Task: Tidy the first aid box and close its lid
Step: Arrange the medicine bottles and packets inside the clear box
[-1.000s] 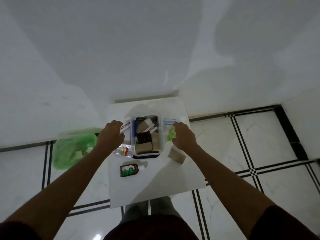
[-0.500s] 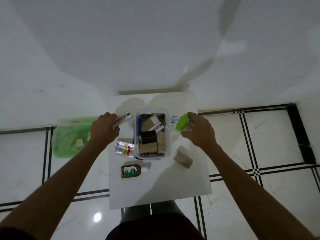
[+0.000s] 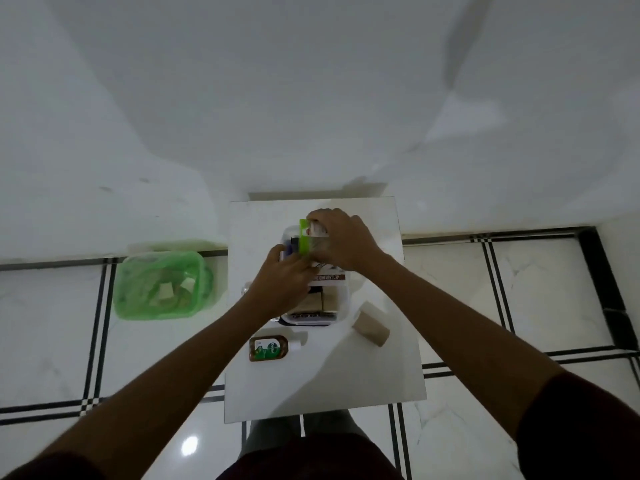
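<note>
Beside box (image 3: 341, 308): roll (image 3: 370, 329), bottle (image 3: 270, 348), bin (image 3: 159, 285).

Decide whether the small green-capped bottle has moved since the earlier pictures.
Yes. The small green-capped bottle, in the right hand, went from right of the clear plastic first aid box to above it.

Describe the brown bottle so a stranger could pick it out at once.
Start at the white table in the middle of the tiled floor. Just in front of the clear box, on the person's side, the brown bottle lies on its side. Its green label and white cap set it apart from the plain cardboard roll to its right.
</note>
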`<state>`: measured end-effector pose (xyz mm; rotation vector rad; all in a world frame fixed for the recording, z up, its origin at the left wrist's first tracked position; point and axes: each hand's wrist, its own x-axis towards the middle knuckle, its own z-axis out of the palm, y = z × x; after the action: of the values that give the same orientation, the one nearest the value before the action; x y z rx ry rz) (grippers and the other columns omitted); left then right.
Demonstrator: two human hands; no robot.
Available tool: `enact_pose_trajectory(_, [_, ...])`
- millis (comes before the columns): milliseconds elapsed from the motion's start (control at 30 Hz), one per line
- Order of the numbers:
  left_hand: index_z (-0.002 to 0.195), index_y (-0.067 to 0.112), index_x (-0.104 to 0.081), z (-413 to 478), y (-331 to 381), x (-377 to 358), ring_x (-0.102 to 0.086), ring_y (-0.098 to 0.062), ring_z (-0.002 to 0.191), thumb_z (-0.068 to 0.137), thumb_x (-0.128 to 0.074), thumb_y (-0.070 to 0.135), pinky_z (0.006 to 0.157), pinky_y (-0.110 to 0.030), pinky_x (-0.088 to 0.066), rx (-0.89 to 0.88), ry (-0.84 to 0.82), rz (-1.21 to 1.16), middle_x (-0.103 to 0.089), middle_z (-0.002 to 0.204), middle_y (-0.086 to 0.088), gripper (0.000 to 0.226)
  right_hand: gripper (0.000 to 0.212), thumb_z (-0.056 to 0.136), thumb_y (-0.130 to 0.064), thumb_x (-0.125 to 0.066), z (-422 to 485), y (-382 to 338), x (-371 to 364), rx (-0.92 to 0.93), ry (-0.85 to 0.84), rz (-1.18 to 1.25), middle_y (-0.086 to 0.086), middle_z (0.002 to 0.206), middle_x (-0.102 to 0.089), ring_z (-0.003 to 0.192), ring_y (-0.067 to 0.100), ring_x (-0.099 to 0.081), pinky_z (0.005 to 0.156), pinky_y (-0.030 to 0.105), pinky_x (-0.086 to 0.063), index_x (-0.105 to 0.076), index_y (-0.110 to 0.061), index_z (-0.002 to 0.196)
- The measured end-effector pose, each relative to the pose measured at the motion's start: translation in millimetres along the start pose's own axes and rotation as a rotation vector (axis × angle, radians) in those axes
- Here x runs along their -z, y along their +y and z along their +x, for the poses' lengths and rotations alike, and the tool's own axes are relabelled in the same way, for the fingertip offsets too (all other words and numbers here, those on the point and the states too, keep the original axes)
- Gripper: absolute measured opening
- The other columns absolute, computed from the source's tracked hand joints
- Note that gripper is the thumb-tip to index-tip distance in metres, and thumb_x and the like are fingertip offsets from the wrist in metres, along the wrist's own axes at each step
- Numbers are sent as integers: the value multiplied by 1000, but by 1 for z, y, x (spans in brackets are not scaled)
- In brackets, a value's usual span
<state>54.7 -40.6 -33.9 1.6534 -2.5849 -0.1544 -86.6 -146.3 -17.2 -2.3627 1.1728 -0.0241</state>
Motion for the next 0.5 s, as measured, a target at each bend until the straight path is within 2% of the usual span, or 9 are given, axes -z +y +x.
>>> enact_pose_trajectory(100, [85,15,-71,4,0,-10,-68,-26,86,67,-74,15,91,-52,-46,17,-1,3,-74,84,-4,18,48,72,-26,-70,-4,6,-19,66,81,-99,7,120,-63,109,28,-57,81,44,-46,-59,-14,117])
enact_pose_trajectory(200, [78,20,-71,4,1,-17,-66,-24,87,65,-76,16,89,-54,-44,97,-31,20,-74,81,1,14,42,68,-27,-73,-9,11,-31,68,157,-180,9,115,-64,104,29,-59,73,41,-46,-66,-17,108])
enact_pose_trajectory(400, [72,17,-72,5,8,-28,-63,-28,90,64,-78,19,79,-47,-44,204,-3,-4,-68,92,-5,10,43,76,-30,-71,-16,17,-41,47,172,-214,16,127,-59,112,34,-56,80,43,-48,-63,-14,115])
enact_pose_trajectory(500, [72,19,-72,8,8,-27,-63,-26,88,62,-81,25,81,-51,-43,215,-34,-1,-66,89,-5,14,48,80,-32,-69,-20,18,-44,33,136,-256,19,135,-53,116,37,-53,84,45,-49,-58,-12,122])
